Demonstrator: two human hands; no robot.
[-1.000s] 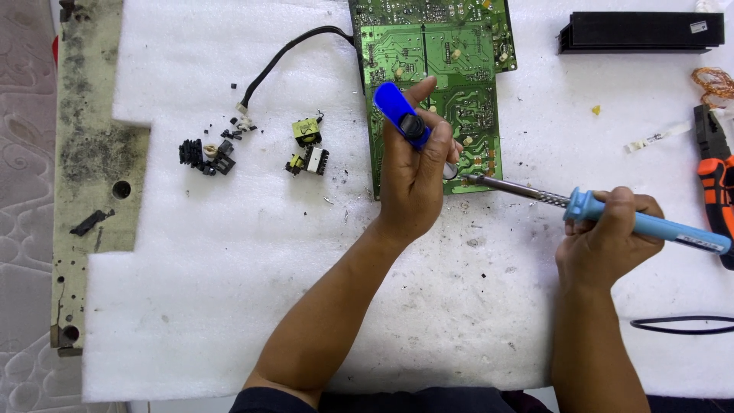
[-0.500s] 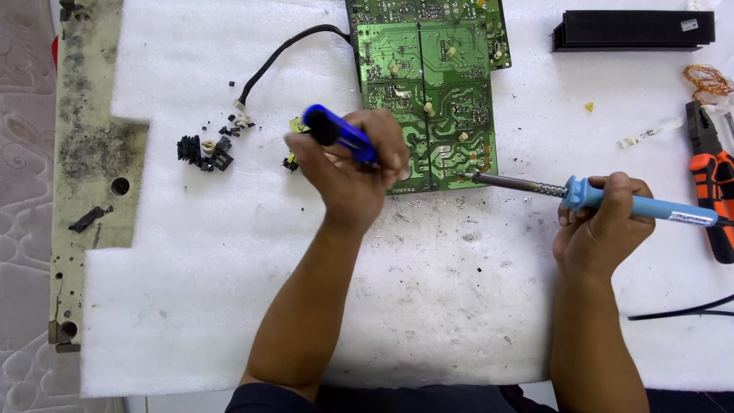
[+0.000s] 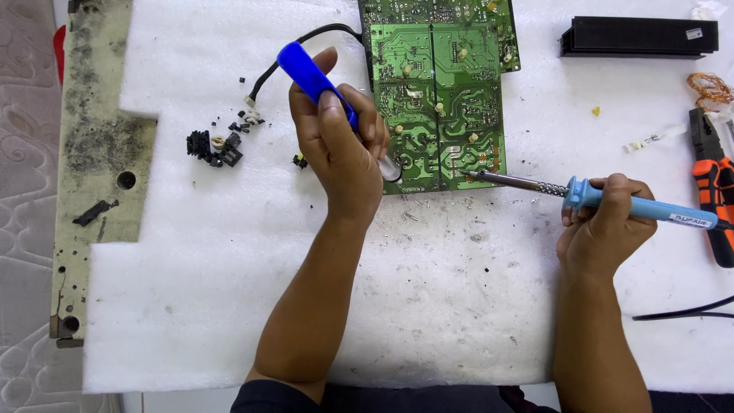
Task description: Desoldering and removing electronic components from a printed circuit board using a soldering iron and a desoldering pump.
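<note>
**A:** What is held in each hand?

**B:** A blue desoldering pump (image 3: 319,86) is gripped by the left hand (image 3: 340,149), the fingers wrapped tightly round its barrel and the thumb laid along the top; its pale tip is pressed down at the lower left corner of the green circuit board (image 3: 443,92). A light-blue soldering iron (image 3: 612,200) is clasped by the right hand (image 3: 604,226), fingers curled closed over the handle, and its metal tip is touching the board's lower right edge.

**A:** And where is the board placed?

**B:** It is laid flat, solder side up, at the top middle of a white foam sheet (image 3: 229,306). A black cable (image 3: 306,46) is seen running from its left edge.

**A:** Are any labels seen?

**B:** A small white rectangular sticker is fixed to the right end of a long black ribbed block (image 3: 638,37) at the top right (its print is too small to be read). A dark strip of lettering is carried on the iron's handle. Loose black parts (image 3: 214,145) are scattered left of the pump, and orange-handled pliers (image 3: 715,195) are lying at the right edge.
</note>
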